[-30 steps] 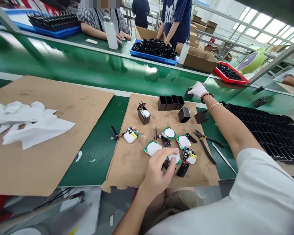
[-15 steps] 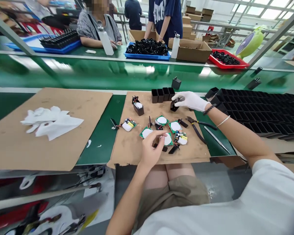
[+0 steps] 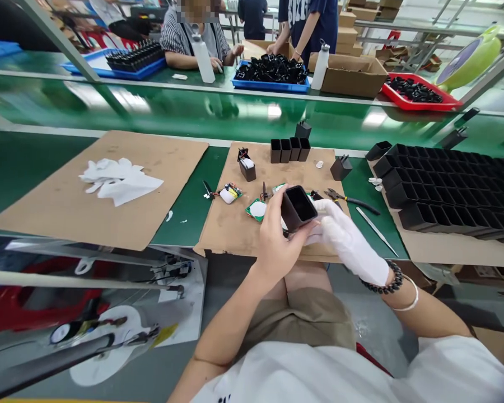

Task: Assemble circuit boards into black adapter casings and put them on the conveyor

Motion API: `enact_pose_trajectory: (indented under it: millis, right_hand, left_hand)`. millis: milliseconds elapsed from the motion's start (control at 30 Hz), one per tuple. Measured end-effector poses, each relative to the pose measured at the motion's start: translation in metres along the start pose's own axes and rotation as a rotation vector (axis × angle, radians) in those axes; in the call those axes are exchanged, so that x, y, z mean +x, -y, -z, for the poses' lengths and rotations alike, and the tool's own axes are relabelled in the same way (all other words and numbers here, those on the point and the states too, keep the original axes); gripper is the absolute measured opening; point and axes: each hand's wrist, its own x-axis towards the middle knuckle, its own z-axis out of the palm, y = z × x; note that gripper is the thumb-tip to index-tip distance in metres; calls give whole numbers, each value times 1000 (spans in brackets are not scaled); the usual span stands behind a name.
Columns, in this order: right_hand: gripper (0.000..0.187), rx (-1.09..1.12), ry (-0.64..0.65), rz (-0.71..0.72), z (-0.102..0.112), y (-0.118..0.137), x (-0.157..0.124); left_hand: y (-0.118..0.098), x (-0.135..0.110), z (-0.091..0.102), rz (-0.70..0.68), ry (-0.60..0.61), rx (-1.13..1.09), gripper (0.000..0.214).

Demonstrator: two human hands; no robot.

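Note:
My bare left hand (image 3: pixel 277 240) and my white-gloved right hand (image 3: pixel 344 238) meet over the near edge of a brown cardboard sheet (image 3: pixel 231 224). Between them is a black square housing (image 3: pixel 297 208), open end up and tilted right; the gloved fingers grip its right side and the left fingers curl against its left side. What the left fingers hold is hidden. Green circuit boards with white pads (image 3: pixel 258 209) lie just behind the hands. One filled housing (image 3: pixel 247 167) stands further back, beside a row of empty housings (image 3: pixel 289 149).
Pliers (image 3: pixel 348 197) and a thin metal tool (image 3: pixel 376 223) lie right of the boards. A black compartment tray (image 3: pixel 449 184) fills the right side. White gloves (image 3: pixel 117 179) rest on a second cardboard at left. Other people work across the green conveyor (image 3: pixel 151 112) near blue and red bins.
My right hand lifted a black housing from the back of the cardboard and brought it near. My left hand rose from the circuit boards to meet it. The camera tilted down.

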Motion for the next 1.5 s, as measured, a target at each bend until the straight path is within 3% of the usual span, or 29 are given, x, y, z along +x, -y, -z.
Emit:
enact_pose_trajectory:
  millis: [167,267,367,533,700,800,900,967,1100,1333,1500]
  right_hand:
    - [31,-431,-255,107,29,-23,0]
    - [40,-627,-190,100,32,-52,5]
    - [41,-647,-224,106,28,-74,4]
    - [44,-731,-329,33,38,-71,-15]
    - [66,-841,-201,56,57,-48,-27]
    - [71,-962,25,127,67,-42,-18]
    - [62,-937,239,167,79,-44,-7]
    - [58,-909,264,221,88,-45,-3]
    - [69,-989,239,288,96,-44,1]
    - [42,-1305,564,289,86,-27,25]
    - [35,-1619,444,151,75,-2,24]
  left_hand:
    - [-6,-5,12,234,36,-325,68]
    - [-12,-6,15,337,60,-436,69]
    - [-12,-8,17,386,49,-475,70]
    - [-1,-17,18,434,0,-476,76]
    - [4,-25,16,459,48,-460,73]
    - [6,-30,15,476,92,-450,73]
    - [7,-34,16,490,84,-441,73]
    - [8,-36,16,505,64,-432,73]
    - [9,-37,16,531,81,-429,70]
    - [10,-33,16,575,136,-435,69]
    - [9,-34,17,630,117,-428,70]
